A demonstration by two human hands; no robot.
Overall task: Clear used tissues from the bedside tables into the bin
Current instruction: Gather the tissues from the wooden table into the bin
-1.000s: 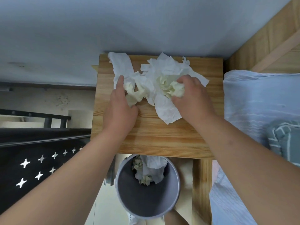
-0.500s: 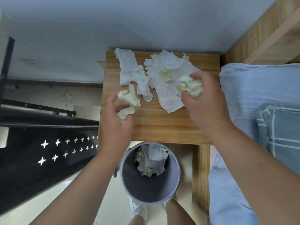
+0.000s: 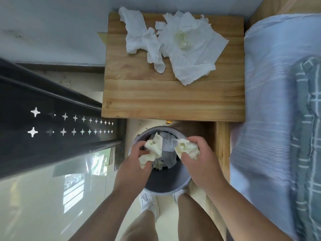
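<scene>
- Two hands hang over the mouth of the bin (image 3: 163,183), and each grips a crumpled tissue. The left hand (image 3: 133,168) curls its fingers round a yellowish-white wad (image 3: 152,151), and the right hand (image 3: 205,164) clutches a second wad (image 3: 186,148).
- Whether either wad touches the paper below cannot be told.
- The bin stands on the floor just in front of the wooden surface (image 3: 173,98), between it and the person's feet. The hands and forearms cover its left and right rim, so only the far edge and the near wall show.
- Inside the bin, discarded tissues (image 3: 165,146) lie in shade and look grey. Their number is hard to make out.
- At the wall end of the surface lie a long crumpled strip (image 3: 139,37) on the left and a wide spread sheet (image 3: 194,56) on the right. The sheet has a yellowish patch at its middle, and the two overlap where they meet.
- A bed (image 3: 267,84) lies just beside the surface on the right. It carries a checked blanket (image 3: 307,136), which the frame edge cuts off.
- A black panel (image 3: 52,145) with star-shaped cutouts runs along the left and is blurred.
- White shoes (image 3: 149,203) show partly beneath the bin, and the legs hide the rest of them.
</scene>
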